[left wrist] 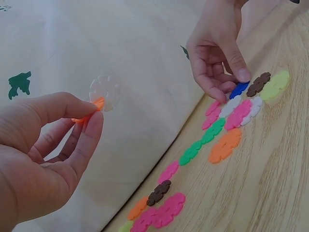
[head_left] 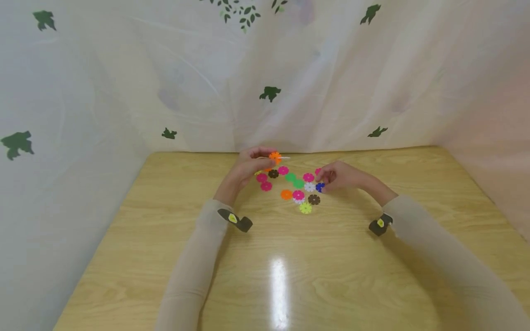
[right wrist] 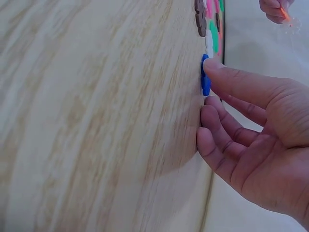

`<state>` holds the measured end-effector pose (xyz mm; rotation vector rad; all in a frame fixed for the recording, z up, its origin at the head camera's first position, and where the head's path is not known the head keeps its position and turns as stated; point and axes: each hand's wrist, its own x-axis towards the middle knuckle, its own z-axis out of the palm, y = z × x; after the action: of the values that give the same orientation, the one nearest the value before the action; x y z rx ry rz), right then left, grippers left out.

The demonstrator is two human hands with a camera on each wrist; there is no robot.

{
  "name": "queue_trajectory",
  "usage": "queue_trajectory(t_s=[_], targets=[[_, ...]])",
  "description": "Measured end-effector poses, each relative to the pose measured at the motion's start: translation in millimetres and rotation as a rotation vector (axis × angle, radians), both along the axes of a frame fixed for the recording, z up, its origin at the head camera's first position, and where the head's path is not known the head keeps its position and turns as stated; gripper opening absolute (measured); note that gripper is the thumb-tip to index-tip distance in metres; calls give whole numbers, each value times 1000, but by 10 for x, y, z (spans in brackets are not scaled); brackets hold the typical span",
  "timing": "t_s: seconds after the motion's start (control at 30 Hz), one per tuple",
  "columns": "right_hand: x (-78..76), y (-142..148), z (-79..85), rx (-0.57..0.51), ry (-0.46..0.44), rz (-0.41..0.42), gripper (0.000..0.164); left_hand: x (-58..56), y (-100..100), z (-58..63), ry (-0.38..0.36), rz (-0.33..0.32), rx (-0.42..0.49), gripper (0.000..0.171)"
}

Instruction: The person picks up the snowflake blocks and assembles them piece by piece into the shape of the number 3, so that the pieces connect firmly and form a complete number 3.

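Raised over the far side of the table, my left hand (left wrist: 58, 140) pinches an orange snowflake building disc (head_left: 275, 157) between thumb and fingers. A clear disc (left wrist: 105, 92) is slotted into it and stands out edgewise in the head view. My right hand (head_left: 341, 175) is low at the right end of the scattered discs. Its thumb tip touches a blue disc (right wrist: 206, 75) lying on the table, while the other fingers, loosely bent, rest by the tabletop. Beside the blue disc lie a white disc (head_left: 309, 187) and a pink disc (head_left: 308, 177).
Between the hands lie green discs (head_left: 298, 184), brown discs (head_left: 314, 199), an orange disc (head_left: 286, 194) and several pink ones. A yellow disc (head_left: 305, 208) is closest to me. A patterned curtain (head_left: 198, 92) hangs along the back edge of the wooden table (head_left: 331, 276).
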<state>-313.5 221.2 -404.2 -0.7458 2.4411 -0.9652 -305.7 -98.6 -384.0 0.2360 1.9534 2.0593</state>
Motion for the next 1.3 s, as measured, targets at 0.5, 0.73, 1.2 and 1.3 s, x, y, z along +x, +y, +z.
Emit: queue_trajectory(t_s=[0.5, 0.73, 1.2, 1.3], targets=[[-39, -14, -20, -67, 14, -35, 19, -26, -21, 3, 3, 8, 17, 36], [-50, -91, 29, -192, -8, -90, 18, -31, -22, 0, -4, 20, 53, 35], [-30, -576, 281, -609, -77, -366, 19, -37, -17, -14, -5, 32, 59, 38], [-30, -642, 266, -709, -135, -417, 13, -35, -22, -16, -2, 28, 54, 37]])
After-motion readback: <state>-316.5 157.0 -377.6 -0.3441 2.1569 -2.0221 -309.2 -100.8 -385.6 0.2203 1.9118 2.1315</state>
